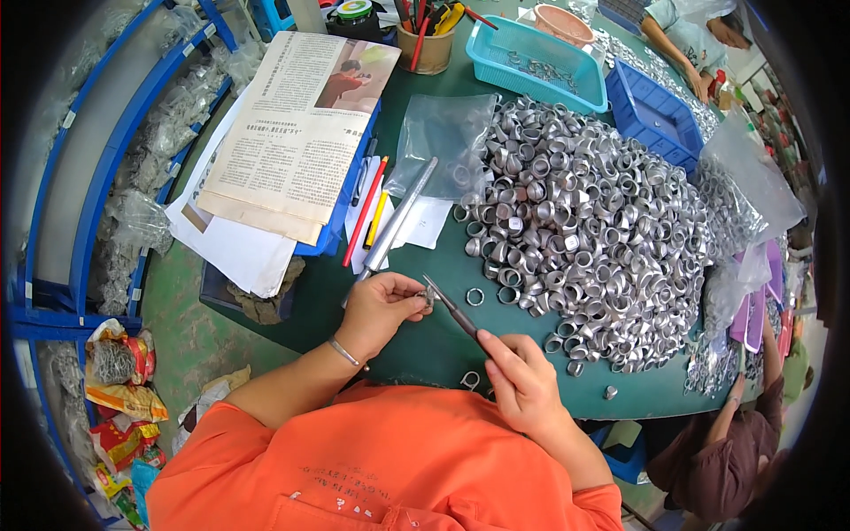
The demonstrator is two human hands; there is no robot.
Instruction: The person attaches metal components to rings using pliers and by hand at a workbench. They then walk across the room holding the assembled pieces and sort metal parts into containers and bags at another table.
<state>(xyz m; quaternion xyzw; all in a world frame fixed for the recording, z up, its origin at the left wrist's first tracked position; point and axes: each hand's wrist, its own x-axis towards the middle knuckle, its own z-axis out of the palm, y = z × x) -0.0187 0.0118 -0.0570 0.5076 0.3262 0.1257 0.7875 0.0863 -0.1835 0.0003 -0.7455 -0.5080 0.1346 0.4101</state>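
Observation:
My left hand (pixel 381 308) pinches a small silver-grey metal ring (pixel 429 297) between thumb and fingers, and the fingers cover part of it. In my right hand (pixel 524 382) is a slender tapered tool (pixel 459 317) with a pale tip and a darker shaft; its exact kind is not clear. The tip points up and left, close beside the ring; I cannot tell if they touch. A loose ring (pixel 475 296) lies on the green table just right of the tool, and another ring (pixel 470 380) sits near my body. Beyond my left hand rests a long tapered metal rod (pixel 403 212).
A large heap of metal rings (pixel 584 230) covers the table's right side. Behind it stand a turquoise basket (pixel 536 75) and a blue crate (pixel 655 115). Newspapers (pixel 292 133), a red pencil (pixel 365 212) and a clear bag (pixel 443 146) lie leftward. Co-workers sit at right.

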